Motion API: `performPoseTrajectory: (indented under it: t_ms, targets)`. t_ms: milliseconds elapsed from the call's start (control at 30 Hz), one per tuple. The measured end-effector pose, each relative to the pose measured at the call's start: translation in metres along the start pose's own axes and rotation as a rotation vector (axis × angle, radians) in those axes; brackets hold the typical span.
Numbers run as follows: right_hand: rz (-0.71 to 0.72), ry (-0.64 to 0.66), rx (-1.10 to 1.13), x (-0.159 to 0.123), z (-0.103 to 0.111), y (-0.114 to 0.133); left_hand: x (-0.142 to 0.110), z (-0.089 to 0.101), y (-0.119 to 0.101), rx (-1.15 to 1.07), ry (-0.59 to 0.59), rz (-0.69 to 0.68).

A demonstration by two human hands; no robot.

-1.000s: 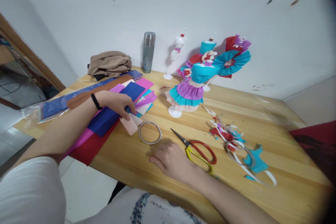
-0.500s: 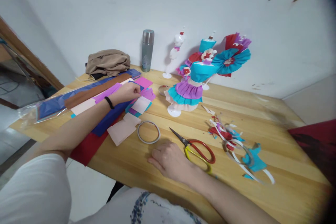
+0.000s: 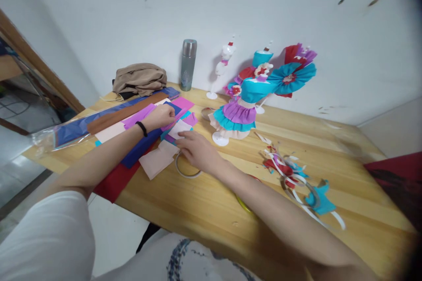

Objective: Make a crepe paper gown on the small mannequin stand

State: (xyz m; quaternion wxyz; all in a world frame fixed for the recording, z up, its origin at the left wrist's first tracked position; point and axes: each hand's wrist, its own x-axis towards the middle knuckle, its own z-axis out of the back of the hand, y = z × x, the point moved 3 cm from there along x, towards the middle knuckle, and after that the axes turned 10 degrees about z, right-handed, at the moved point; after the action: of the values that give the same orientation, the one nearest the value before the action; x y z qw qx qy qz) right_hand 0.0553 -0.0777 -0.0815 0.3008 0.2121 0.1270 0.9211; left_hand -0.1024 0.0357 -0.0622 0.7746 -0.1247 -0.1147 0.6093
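Note:
My left hand (image 3: 161, 117), with a black band at the wrist, is closed over the paper pile, its fingertips on a raised edge of purple paper (image 3: 178, 121). Beside it my right hand (image 3: 199, 151) reaches in from the right, fingers apart and slightly bent. Its fingertips are at the edge of a small pale pink paper piece (image 3: 180, 129), whether touching cannot be told. Under that hand lies a roll of tape (image 3: 187, 174), partly hidden. A larger pale pink piece (image 3: 156, 160) lies just left of it. My right forearm covers most of the scissors (image 3: 244, 204).
Blue paper (image 3: 140, 151), red paper (image 3: 117, 180) and a brown strip (image 3: 127, 112) lie at left. Behind stand a flask (image 3: 188, 66), a brown cloth (image 3: 140, 79) and several small dress forms, one in a teal and purple dress (image 3: 239, 112). Scraps (image 3: 321, 199) litter the right.
My right hand has moved forward and left from beside the scissors to the paper pile, its fingers spreading. The purple paper by my left hand now shows a raised edge.

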Motion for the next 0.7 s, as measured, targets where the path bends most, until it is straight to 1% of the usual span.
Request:
performPoseTrajectory:
  t_ms: [67,133,233,367,467,567,700]
  targets:
    - [-0.022,0.101,-0.030,0.017,-0.014,-0.017,0.001,-0.001,0.003,0.010,-0.005,0.019]
    - [-0.046,0.121,-0.002,0.026,-0.024,-0.030,0.001,-0.003,0.006,0.018,0.001,0.035]
    - [-0.070,0.082,0.038,0.026,-0.025,-0.039,0.000,-0.008,0.009,0.019,0.030,0.044]
    - [-0.148,-0.017,0.119,0.018,-0.010,-0.046,-0.002,-0.013,0.008,0.025,0.066,0.041]
    - [-0.205,-0.042,0.226,0.011,-0.006,-0.050,-0.003,-0.015,0.006,0.041,0.080,0.030]
    - [-0.233,-0.040,0.330,0.007,-0.011,-0.054,-0.006,-0.014,0.004,0.054,0.050,0.037]
    - [-0.308,-0.122,0.500,0.003,-0.016,-0.064,-0.016,-0.012,-0.003,0.066,0.003,0.049]
